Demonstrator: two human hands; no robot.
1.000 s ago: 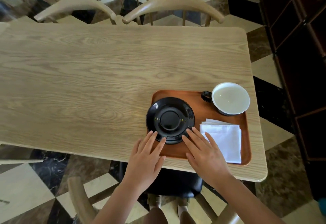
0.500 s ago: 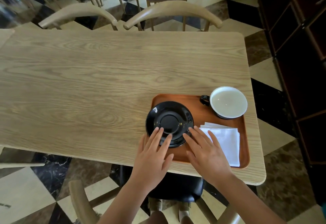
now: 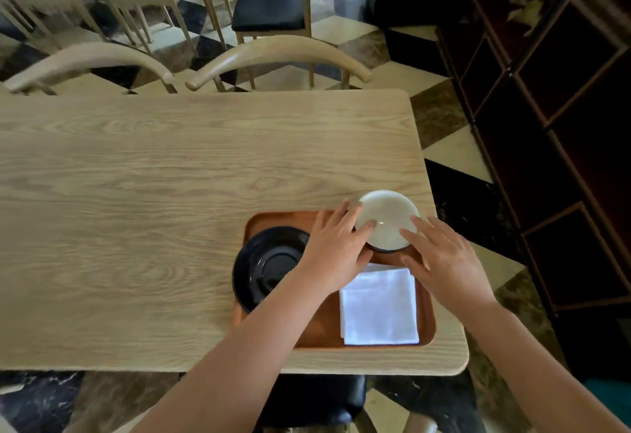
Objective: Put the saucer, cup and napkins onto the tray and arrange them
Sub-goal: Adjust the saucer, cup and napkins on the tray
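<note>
A brown wooden tray [image 3: 323, 327] lies at the table's near right corner. On its left part sits a black saucer [image 3: 266, 267], overhanging the tray's left rim. A stack of white napkins [image 3: 379, 308] lies on the tray's near right part. A cup [image 3: 387, 216], white inside and dark outside, stands at the tray's far right corner. My left hand [image 3: 336, 245] curls against the cup's left side and hides its handle. My right hand [image 3: 442, 260] presses its fingers on the cup's right rim, thumb just below the cup.
The light wooden table [image 3: 153, 193] stretches left and far of the tray. Two curved chair backs [image 3: 280, 53] stand at its far edge. A dark cabinet [image 3: 563, 125] rises on the right. A black-cushioned chair sits below the near edge.
Both hands have left the saucer and moved to the far right, onto the two sides of the cup. Saucer and napkins have stayed in place.
</note>
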